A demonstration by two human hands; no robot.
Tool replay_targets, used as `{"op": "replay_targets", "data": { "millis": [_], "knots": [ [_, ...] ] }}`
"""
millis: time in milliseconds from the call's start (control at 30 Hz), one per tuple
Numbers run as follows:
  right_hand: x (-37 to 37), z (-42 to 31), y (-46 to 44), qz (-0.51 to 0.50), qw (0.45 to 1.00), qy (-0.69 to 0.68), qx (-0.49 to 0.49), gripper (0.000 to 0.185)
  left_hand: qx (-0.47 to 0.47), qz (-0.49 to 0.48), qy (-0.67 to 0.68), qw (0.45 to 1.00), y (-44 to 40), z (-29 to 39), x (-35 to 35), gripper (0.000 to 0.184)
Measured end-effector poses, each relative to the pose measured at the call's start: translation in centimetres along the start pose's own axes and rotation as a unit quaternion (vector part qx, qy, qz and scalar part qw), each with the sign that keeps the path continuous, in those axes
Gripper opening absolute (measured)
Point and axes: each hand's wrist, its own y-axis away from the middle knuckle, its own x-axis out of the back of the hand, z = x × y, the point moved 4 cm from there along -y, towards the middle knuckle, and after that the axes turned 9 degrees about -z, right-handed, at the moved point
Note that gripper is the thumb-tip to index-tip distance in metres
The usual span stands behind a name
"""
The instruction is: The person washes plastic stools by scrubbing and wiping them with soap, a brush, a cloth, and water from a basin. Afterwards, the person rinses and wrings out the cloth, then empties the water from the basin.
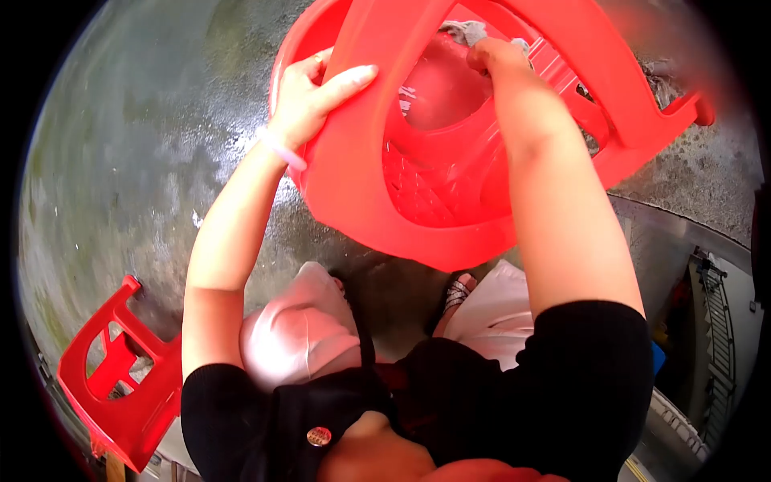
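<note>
A large red plastic chair, tipped over, fills the upper middle of the head view. Its left edge is gripped by my left hand, with the thumb lying on the outer face and the other fingers around the rim. My right hand reaches through an opening in the chair, its fingers closed on a greyish cloth against the inner surface. Part of that cloth is hidden behind the hand and the red plastic.
Wet grey concrete floor spreads out on the left. A second red plastic chair stands at the lower left. On the right are a ledge and a dark metal railing. My sandalled foot shows below the chair.
</note>
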Motion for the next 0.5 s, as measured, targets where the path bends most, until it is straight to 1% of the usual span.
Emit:
{"op": "replay_targets", "data": {
  "millis": [33,67,133,200,267,333,367,400,433,467,500],
  "knots": [
    [-0.9,-0.4,-3.0,-0.038,0.999,-0.004,-0.003,0.042,0.002,0.008,-0.005,1.000,0.1,0.1,0.0,0.051],
    [-1.2,-0.9,-0.7,-0.059,0.996,-0.044,0.057,0.037,0.003,0.009,-0.014,1.000,0.4,0.1,0.1,0.049],
    [-1.0,-1.6,7.4,-0.088,0.973,-0.126,0.170,0.029,-0.009,0.005,-0.033,0.999,0.3,0.2,-0.1,0.046],
    [-1.8,-2.7,11.0,-0.156,0.962,-0.139,0.174,0.023,-0.019,0.004,0.005,1.000,0.1,-0.2,0.1,0.051],
    [-1.6,-3.5,18.1,-0.176,0.952,-0.067,0.242,0.023,-0.028,0.003,0.031,0.999,-0.1,-0.7,0.2,0.053],
    [-3.8,-3.8,19.6,-0.281,0.908,-0.124,0.284,0.022,-0.036,0.002,0.046,0.998,-0.1,-0.7,0.1,0.053],
    [-4.0,-3.8,20.1,-0.253,0.916,-0.045,0.308,0.021,-0.029,0.004,0.045,0.999,-0.1,-0.5,0.0,0.053],
    [-2.7,-2.8,22.7,-0.151,0.933,-0.004,0.327,0.021,-0.023,0.008,0.044,0.999,0.1,-0.1,-0.2,0.052],
    [-1.7,-1.8,25.1,-0.050,0.937,0.038,0.344,0.021,-0.015,0.013,0.043,0.999,0.4,0.1,-0.4,0.052],
    [-1.3,-1.0,26.8,0.050,0.929,0.079,0.358,0.022,-0.013,0.003,0.050,0.999,0.5,0.1,-0.4,0.052],
    [-1.5,0.1,27.6,0.097,0.910,0.082,0.395,0.026,-0.011,-0.007,0.055,0.998,0.4,0.0,-0.3,0.052]
  ]
}}
